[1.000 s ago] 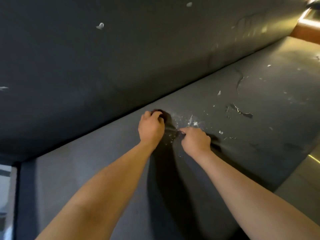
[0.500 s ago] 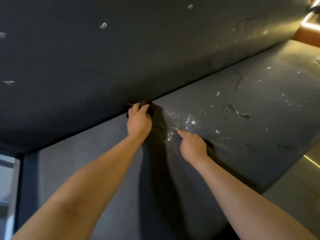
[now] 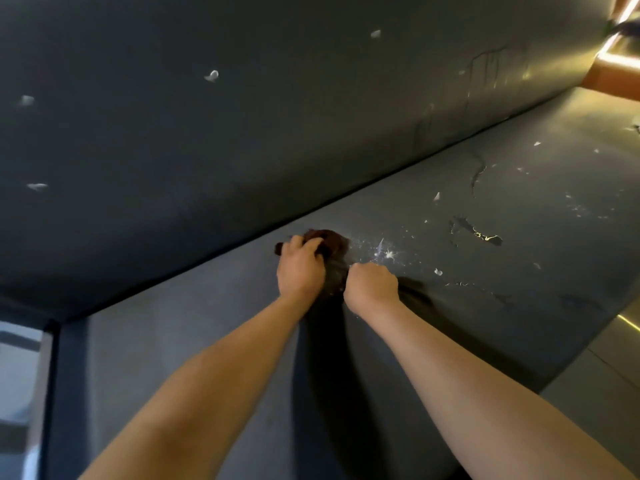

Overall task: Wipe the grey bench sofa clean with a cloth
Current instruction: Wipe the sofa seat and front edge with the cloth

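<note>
The grey bench sofa fills the view, its seat (image 3: 207,323) running from lower left to upper right under the dark backrest (image 3: 242,133). My left hand (image 3: 300,268) grips a dark brown cloth (image 3: 329,239) and presses it on the seat just below the seam with the backrest. Most of the cloth is hidden under the hand. Right beside it, my right hand (image 3: 372,285) rests on the seat as a curled fist with nothing visible in it. Shiny wet specks (image 3: 384,252) lie just beyond both hands.
A peeled, cracked patch (image 3: 481,233) and small white flecks mark the seat to the right. White bits (image 3: 212,76) stick to the backrest. A brown wooden edge (image 3: 613,77) is at the top right, pale floor (image 3: 606,382) at the lower right, and the sofa's dark end (image 3: 52,375) at the left.
My left hand has slid right with the cloth, back next to my right hand. The right hand's pointing finger has curled into a fist.
</note>
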`<state>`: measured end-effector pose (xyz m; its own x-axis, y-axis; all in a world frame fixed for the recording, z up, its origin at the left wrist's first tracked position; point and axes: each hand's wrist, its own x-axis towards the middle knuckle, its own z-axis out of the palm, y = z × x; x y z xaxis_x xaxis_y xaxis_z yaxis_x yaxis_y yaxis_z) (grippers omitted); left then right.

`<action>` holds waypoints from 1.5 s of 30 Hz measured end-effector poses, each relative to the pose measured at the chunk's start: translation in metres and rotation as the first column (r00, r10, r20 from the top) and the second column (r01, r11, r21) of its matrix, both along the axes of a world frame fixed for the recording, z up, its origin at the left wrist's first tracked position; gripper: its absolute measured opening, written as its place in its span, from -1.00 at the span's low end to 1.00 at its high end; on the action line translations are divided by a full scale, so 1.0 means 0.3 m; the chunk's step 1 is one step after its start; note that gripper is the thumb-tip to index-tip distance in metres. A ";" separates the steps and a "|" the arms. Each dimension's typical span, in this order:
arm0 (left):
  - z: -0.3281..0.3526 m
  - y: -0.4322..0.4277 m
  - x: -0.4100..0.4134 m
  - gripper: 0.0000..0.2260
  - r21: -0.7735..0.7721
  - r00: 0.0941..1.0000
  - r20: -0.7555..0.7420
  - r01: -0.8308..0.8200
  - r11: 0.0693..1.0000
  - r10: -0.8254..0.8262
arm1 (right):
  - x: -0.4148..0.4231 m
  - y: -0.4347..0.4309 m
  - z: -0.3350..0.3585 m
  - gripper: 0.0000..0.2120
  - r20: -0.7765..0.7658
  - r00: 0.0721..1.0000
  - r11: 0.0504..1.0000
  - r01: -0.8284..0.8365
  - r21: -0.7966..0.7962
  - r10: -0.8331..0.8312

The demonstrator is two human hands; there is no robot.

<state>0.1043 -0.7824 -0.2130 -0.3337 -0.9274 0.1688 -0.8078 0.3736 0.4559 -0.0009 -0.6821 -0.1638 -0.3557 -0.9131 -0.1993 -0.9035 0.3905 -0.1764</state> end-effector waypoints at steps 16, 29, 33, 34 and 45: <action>-0.003 -0.045 -0.051 -0.69 0.030 0.996 -0.069 -0.063 0.998 0.065 | -0.014 -0.007 -0.052 -0.73 0.054 0.996 0.992 0.070 -0.109 -0.064; -0.023 -0.204 0.095 -0.64 0.075 0.989 -0.066 -0.124 0.989 0.130 | -0.075 0.024 -0.118 -0.61 0.179 0.983 0.986 0.073 -0.147 -0.046; -0.024 -0.118 0.050 -0.65 0.066 0.992 -0.070 -0.105 0.992 0.110 | -0.098 0.031 -0.130 -0.53 0.275 0.959 0.982 0.111 -0.151 -0.066; -0.025 -0.087 0.038 -0.65 0.072 0.994 -0.057 -0.086 0.994 0.090 | -0.103 0.036 -0.124 -0.46 0.335 0.938 0.981 0.138 -0.139 -0.084; -0.032 0.287 -0.066 -0.65 0.005 0.978 -0.002 0.210 0.978 -0.210 | -0.114 0.200 -0.047 -0.49 0.449 0.866 0.863 0.387 -0.324 -0.220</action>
